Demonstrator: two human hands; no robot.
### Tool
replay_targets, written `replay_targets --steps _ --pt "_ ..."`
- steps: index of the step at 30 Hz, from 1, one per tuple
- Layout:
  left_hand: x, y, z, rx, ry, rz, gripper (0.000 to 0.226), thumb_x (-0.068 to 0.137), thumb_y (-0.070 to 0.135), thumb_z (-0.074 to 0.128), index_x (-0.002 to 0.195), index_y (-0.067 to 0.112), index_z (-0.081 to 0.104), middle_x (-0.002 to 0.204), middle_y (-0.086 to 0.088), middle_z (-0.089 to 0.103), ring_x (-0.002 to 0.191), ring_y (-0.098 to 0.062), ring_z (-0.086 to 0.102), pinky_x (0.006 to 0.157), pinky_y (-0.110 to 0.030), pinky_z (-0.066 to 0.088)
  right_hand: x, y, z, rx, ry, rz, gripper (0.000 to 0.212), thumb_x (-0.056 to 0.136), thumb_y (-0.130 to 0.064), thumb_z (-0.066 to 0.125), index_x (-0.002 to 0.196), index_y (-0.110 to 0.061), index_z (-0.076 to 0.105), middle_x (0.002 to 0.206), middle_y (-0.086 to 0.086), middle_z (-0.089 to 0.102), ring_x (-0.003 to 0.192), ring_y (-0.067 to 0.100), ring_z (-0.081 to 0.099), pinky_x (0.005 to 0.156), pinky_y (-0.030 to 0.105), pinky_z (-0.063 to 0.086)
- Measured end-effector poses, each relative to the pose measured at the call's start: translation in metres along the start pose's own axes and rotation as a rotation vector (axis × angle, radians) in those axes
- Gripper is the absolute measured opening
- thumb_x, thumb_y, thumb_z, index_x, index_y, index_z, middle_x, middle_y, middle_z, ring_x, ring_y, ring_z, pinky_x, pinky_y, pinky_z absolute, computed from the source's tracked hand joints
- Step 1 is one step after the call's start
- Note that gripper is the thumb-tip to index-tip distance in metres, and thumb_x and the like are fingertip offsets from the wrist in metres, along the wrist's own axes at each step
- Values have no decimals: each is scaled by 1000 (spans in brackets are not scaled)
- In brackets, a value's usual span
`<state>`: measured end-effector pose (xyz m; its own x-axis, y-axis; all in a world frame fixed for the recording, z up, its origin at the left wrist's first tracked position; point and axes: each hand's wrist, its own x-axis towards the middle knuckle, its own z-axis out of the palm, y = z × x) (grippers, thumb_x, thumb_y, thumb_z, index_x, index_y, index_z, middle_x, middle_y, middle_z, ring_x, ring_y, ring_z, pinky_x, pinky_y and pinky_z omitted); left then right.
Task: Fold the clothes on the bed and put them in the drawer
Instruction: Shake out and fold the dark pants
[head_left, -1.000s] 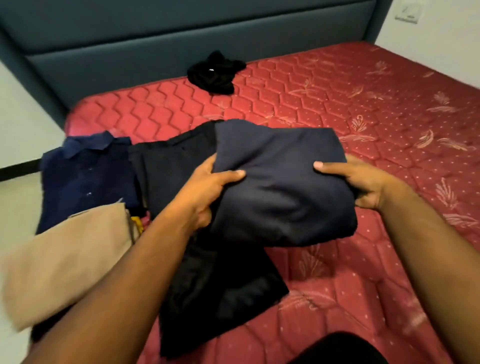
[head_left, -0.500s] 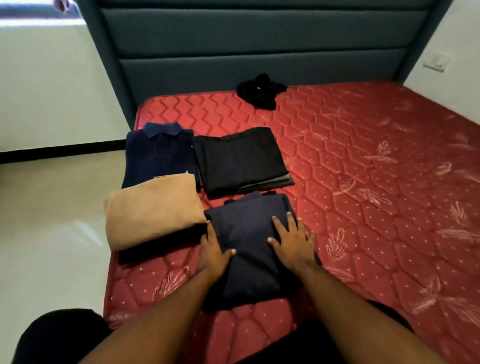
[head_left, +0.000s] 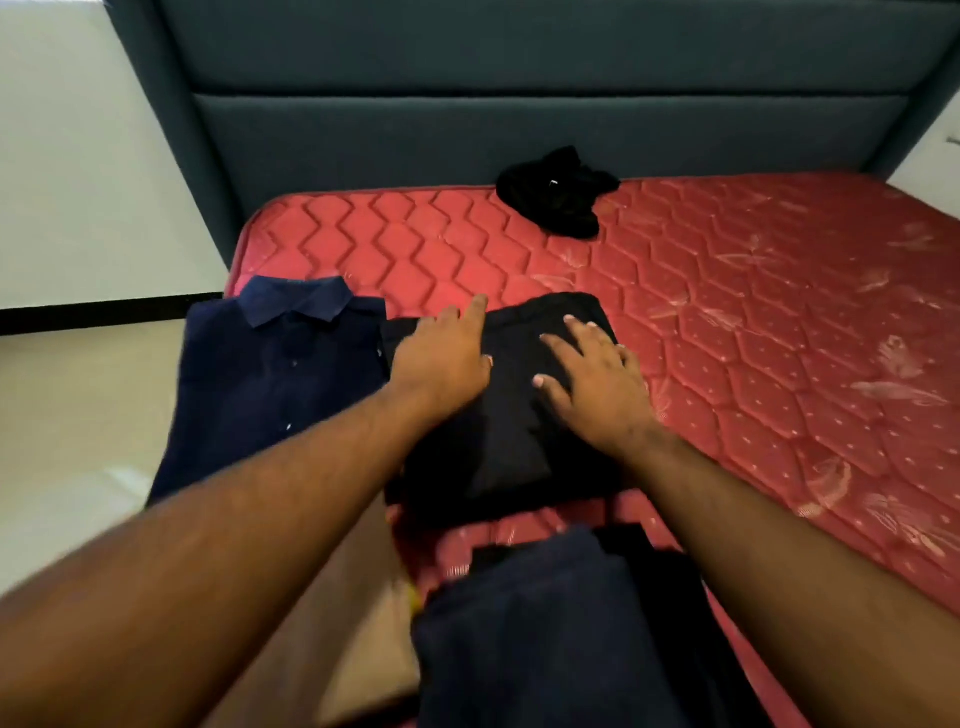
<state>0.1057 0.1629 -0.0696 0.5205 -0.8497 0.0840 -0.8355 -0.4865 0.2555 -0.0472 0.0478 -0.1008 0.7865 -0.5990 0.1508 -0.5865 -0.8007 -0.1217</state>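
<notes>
Nearest, at six o'clock: folded navy garment (head_left: 545, 634), blurred, parked at the mattress edge, probably staged for the drawer, which is out of view. At seven o'clock, a sliver of tan folded cloth (head_left: 358, 649) under the left forearm. Farther in, dead centre: left hand (head_left: 441, 358) and right hand (head_left: 597, 374) laid flat on the folded black garment (head_left: 498, 447), fingers (head_left: 558, 345) released and spread, clutching nothing, seemingly pressing the fold down or readying to slide under it. At nine o'clock, touching that piece: folded navy collared shirt (head_left: 270, 384), collar up. At twelve o'clock, near the headboard (head_left: 467, 124): crumpled black item (head_left: 556, 192), unfolded, well apart on the red mattress (head_left: 753, 312).
</notes>
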Motion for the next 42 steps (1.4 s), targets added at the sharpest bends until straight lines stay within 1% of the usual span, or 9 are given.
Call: replay_targets --steps 8,16,21,23,26,33,37,40,42 --pt "260 -85 107 -23 -159 -157 89 89 56 55 156 28 4 163 -11 5 149 -36 6 115 -62 19 215 60 65 38 -52 -59 45 92 -37 55 135 -23 52 153 6 32 140 26 32 110 43 30" --pt "292 -114 179 -90 -463 -216 105 67 94 28 137 50 -36 137 0 -56 127 -33 -49 93 -66 -32 348 97 116 118 -215 -81 40 91 -32 50 124 -13 60 150 20 36 134 37 39 110 44 33" --pt "298 -116 182 -83 -546 -224 110 64 94 30 132 47 -43 137 -5 -58 124 -36 -52 88 -65 -34 465 130 138 237 -107 114 67 96 -19 50 154 -21 16 162 9 6 127 44 45 101 48 41" --pt "297 -117 184 -102 -558 -220 110 65 93 32 132 48 -43 137 -4 -59 123 -35 -53 89 -65 -35 497 148 150 87 -162 253 68 97 -19 46 154 -23 9 155 15 24 122 47 47 98 51 41" --pt "296 -119 191 -95 -544 -219 109 64 93 29 132 49 -43 135 -2 -60 121 -34 -55 88 -63 -36 518 161 155 -94 -210 340 42 96 -11 43 138 -7 40 135 24 47 121 46 48 97 51 43" --pt "296 -121 190 -99 -463 -227 105 64 95 27 132 53 -40 140 1 -57 130 -34 -47 95 -68 -29 367 209 112 -119 -365 465 51 91 -46 59 117 -2 59 120 26 60 108 42 60 87 45 48" --pt "301 -104 160 68 -460 -332 96 78 83 42 150 46 -10 162 -3 -18 148 -38 -9 107 -71 -4 203 239 73 -155 -535 539 39 91 -35 52 122 -13 58 120 20 63 107 35 63 87 39 51" --pt "283 -11 115 111 -345 -82 50 94 41 50 140 23 44 146 -10 46 130 -33 47 108 -53 34 79 238 55 -184 -583 589 42 91 -28 47 131 -18 47 125 15 61 112 33 61 90 41 49" --pt "230 85 96 81 -241 255 48 92 22 46 140 30 47 142 0 50 130 -26 48 103 -46 37 7 228 38 -163 -623 612 45 91 -27 45 136 -20 43 129 13 59 116 34 59 92 42 48"
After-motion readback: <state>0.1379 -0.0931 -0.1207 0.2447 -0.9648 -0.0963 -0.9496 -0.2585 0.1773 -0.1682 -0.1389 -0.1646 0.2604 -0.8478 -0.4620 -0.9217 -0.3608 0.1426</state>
